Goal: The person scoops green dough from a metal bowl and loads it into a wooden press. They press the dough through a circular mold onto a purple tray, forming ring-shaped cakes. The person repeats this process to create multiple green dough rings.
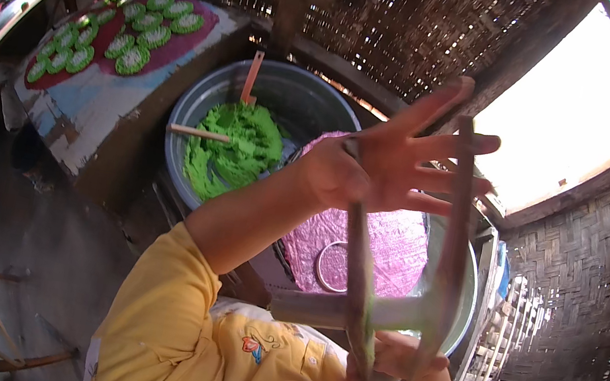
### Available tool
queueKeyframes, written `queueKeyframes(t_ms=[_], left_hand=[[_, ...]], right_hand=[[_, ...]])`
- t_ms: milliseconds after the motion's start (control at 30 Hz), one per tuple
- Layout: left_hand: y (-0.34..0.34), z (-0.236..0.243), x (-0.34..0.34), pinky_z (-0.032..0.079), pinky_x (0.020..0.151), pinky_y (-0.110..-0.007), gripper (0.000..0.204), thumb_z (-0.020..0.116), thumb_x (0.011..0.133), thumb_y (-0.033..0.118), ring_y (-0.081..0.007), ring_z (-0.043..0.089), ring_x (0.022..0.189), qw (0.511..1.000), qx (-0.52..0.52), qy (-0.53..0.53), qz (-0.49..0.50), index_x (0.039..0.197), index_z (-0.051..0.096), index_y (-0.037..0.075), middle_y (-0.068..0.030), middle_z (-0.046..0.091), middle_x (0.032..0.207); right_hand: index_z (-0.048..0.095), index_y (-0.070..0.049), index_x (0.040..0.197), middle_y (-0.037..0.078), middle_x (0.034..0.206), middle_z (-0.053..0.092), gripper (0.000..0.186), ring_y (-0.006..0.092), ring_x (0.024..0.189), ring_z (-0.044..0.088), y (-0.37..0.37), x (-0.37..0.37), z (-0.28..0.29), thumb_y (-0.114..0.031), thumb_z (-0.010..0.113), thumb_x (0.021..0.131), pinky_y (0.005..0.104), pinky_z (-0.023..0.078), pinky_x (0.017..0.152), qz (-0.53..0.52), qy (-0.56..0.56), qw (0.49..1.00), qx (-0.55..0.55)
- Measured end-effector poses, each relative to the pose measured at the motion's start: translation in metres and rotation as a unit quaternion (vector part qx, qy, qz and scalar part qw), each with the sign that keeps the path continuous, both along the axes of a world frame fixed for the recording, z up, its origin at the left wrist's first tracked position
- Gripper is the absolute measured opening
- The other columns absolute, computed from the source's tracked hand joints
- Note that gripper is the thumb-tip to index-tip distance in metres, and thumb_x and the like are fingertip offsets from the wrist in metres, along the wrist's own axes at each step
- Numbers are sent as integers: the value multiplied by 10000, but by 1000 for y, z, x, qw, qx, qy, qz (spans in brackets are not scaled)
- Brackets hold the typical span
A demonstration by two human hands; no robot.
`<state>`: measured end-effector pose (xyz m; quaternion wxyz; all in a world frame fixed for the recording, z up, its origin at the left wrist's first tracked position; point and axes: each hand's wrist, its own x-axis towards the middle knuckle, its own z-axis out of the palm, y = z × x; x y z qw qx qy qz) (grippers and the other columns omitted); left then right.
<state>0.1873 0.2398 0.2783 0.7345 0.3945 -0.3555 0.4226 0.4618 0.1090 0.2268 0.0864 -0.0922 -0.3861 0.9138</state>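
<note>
My left hand (391, 165) is raised over the tubs with its fingers spread wide. Close to its palm and fingers are the upper ends of a hand press, made of two wooden bars (362, 282) with a pale tube (309, 306) running through them. Around the lower part of this press my right hand (406, 358) is closed, partly hidden by the bars. Behind the press lies a pink plastic-like sheet (395, 255) with a thin pale ring (321, 265) on it. Bright green dough (248, 140) fills part of a grey tub (200, 90) at left.
A wooden stick (201, 134) and a pinkish flat paddle (252, 79) stand in the dough. Several green lacy rounds (132, 60) lie on a dark red sheet on the worn table (91, 132). A woven wall (593, 266) and bright window (579, 116) are at right.
</note>
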Motion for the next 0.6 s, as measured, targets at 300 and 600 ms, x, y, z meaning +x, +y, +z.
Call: queueKeyframes(t_ms=[300, 600], left_hand=[[45, -54, 42, 272, 1062, -514, 623, 578, 806, 68, -319, 452, 1206, 971, -210, 61, 93, 1368, 321, 148, -167, 545, 1206], [58, -121, 50, 433, 884, -452, 429, 475, 858, 569, -299, 573, 965, 918, -393, 35, 36, 967, 635, 186, -106, 624, 917]], right_hand=[[123, 51, 1405, 272, 1068, 543, 1344, 348, 915, 576, 32, 44, 19, -868, 539, 515, 447, 450, 826, -108, -228, 968, 2], [153, 16, 1421, 254, 1277, 436, 1088, 311, 1103, 508, 44, 42, 17, -543, 675, 647, 430, 430, 879, -138, -291, 946, -46]])
